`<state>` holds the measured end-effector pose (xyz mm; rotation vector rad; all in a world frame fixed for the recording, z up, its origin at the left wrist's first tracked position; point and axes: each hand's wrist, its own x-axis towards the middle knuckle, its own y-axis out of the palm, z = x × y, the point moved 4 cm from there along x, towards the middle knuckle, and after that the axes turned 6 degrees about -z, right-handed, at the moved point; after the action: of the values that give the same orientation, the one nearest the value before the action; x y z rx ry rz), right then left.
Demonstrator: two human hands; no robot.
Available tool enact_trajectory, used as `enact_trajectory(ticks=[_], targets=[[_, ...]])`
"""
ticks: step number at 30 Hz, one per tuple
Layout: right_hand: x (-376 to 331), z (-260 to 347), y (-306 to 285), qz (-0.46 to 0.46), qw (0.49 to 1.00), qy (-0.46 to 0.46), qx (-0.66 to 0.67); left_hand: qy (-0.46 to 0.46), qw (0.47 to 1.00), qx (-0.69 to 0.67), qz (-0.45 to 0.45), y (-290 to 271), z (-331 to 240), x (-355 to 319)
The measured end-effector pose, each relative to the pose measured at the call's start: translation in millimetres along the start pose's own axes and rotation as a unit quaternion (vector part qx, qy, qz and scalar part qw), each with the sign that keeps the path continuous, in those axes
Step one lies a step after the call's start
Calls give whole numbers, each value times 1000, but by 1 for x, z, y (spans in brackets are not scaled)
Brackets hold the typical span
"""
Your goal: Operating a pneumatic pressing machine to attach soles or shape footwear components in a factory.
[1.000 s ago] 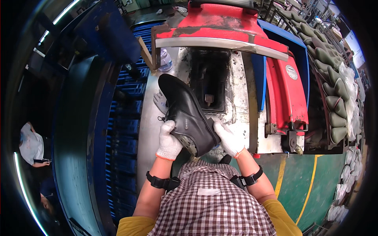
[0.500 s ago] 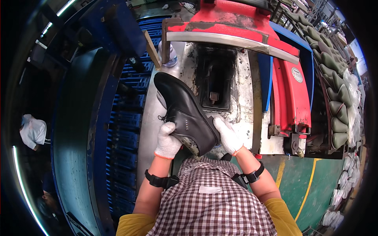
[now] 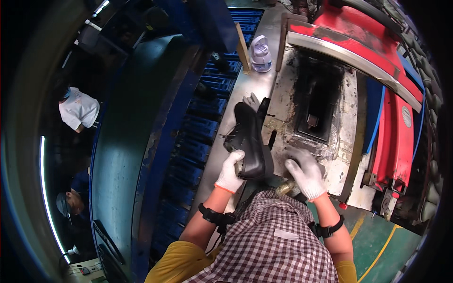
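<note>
- Black boot (image 3: 250, 146): held in front of the worker, toe pointing away and heel toward the apron, above the metal desk (image 3: 265, 84). Whether the sole touches the desk cannot be told.
- Left hand (image 3: 230, 171): white-gloved, closed on the boot at its ankle opening, thumb uppermost.
- Right hand (image 3: 306, 173): white-gloved, blurred, apart from the boot and to the right of its heel. The thumb stands toward the boot; whether the fingers grip anything cannot be told from here.
- Change in the last moment: the right hand has left the heel, and the boot, gripped on both sides half a second ago, is now borne by the left hand alone. This appears to free the right hand, with the control of the boot passing to the left.
- Change of view: the worker's head has turned, so the desk now runs at a slant.
- Beyond the left hand, at the boot's toe: a grey glove (image 3: 252, 100) on the desk; farther on, a clear purplish bottle (image 3: 261, 57).
- Beyond the right hand: a blackened well (image 3: 322, 96) with a small metal block (image 3: 312, 120) inside; farther still, a red machine cover (image 3: 349, 23).
- Left of the left hand: a blue slatted rack (image 3: 198, 148).
- Well to the left of both hands: a co-worker in a white shirt (image 3: 79, 109), apart from the work.
</note>
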<state>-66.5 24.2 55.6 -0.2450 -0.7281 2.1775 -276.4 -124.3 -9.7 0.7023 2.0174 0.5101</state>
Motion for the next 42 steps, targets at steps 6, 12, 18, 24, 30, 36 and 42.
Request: enact_trajectory(ticks=[6, 12, 18, 24, 30, 36, 42], targets=[[-28, -29, 11, -172, 955, -99, -221, 199, 951, 126, -199, -89, -64, 101], [-26, -34, 17, -166, 951, -109, -235, 292, 886, 214, -289, -144, -155, 189], [-26, -36, 20, -152, 949, -97, -260, 303, 762, 497, -285, -165, -198, 234], [-25, -32, 22, -168, 942, -103, -272, 324, 744, 494, -313, -196, -133, 180], [-22, -33, 24, -157, 958, -107, -215, 391, 563, 322, -653, -329, -91, 14], [-28, -39, 27, -130, 951, -107, -261, 228, 720, -77, -651, -485, -86, -52], [-29, -42, 30, -127, 944, -113, -283, 227, 727, -184, -621, -523, -68, -50]])
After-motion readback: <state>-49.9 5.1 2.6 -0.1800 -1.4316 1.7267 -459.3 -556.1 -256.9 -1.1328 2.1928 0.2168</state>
